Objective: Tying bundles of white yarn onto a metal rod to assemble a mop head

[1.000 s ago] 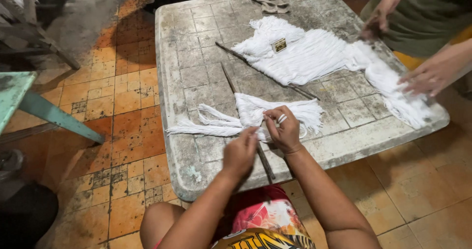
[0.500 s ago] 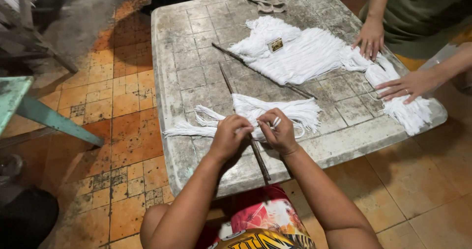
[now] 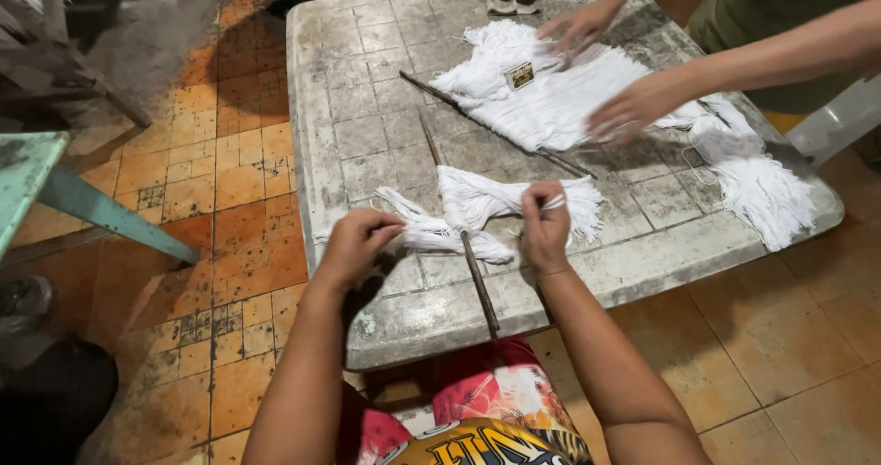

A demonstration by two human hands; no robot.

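White cotton strands (image 3: 477,210) lie bunched across a thin dark rod (image 3: 459,235) near my edge of the table; my left hand (image 3: 356,245) grips the twisted left end, my right hand (image 3: 545,226) pinches a few strands on the other side; I reckon even tension on both ends keeps the bundle from slipping off the rod, so no yanking; further out on the worn grey table (image 3: 367,89) a co-worker's hands (image 3: 633,107) press flat on a bigger white fringe piece (image 3: 551,107).
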